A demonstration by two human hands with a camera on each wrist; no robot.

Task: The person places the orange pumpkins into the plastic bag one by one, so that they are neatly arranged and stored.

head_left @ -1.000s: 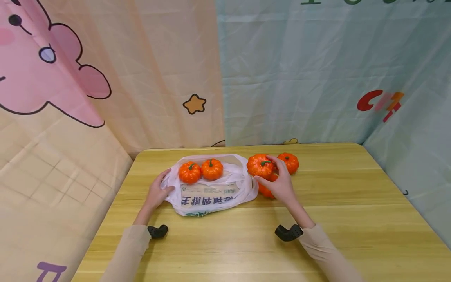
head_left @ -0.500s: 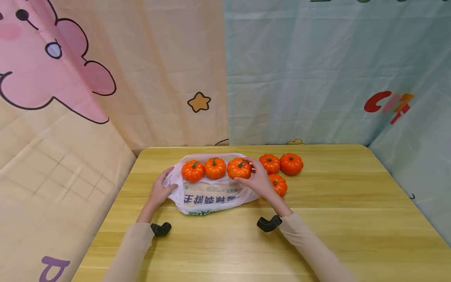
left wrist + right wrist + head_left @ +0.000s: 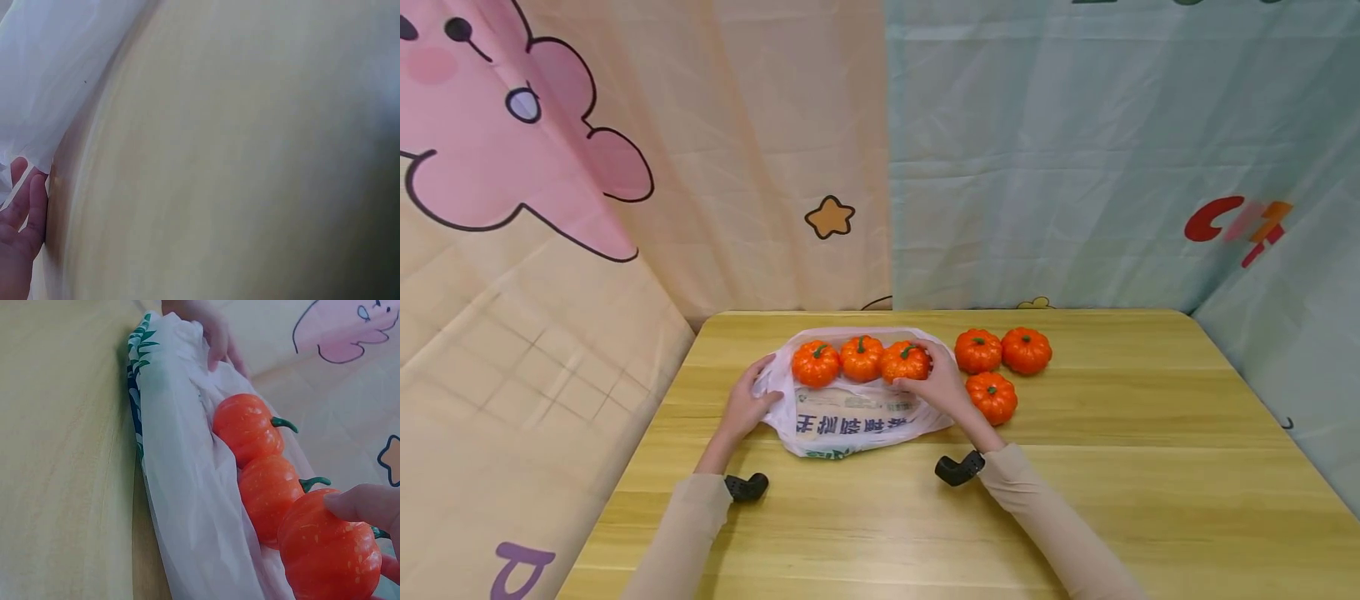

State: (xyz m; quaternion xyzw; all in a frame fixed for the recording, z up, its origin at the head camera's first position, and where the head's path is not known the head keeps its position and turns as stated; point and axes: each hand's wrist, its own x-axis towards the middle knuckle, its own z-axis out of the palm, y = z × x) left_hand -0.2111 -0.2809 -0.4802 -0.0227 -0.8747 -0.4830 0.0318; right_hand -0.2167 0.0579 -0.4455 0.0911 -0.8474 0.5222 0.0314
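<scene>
A white plastic bag [image 3: 787, 421] with dark printed characters and green leaf marks lies with its mouth spread wide on the table. At its left rim my left hand [image 3: 748, 407] grips the plastic between thumb and fingers; the left wrist view shows those fingers [image 3: 37, 206] at the bag's edge. My right hand [image 3: 943, 387] holds an orange toy pumpkin [image 3: 902, 363] with a green stem, inside the bag at its right end. Beside it in the bag sit a middle pumpkin [image 3: 861, 358] and a left pumpkin [image 3: 816, 364], in a row.
Right of the bag stand three more pumpkins: a near one [image 3: 992, 397], a back one [image 3: 978, 350] and a far-right one [image 3: 1027, 350]. All rest on the wooden table [image 3: 1120, 467]. Printed curtains [image 3: 1037, 192] hang behind and beside it.
My right hand has carried the pumpkin leftward from above the bag's right rim into the bag, lowering it beside the other two. The left hand has stayed at the bag's left rim.
</scene>
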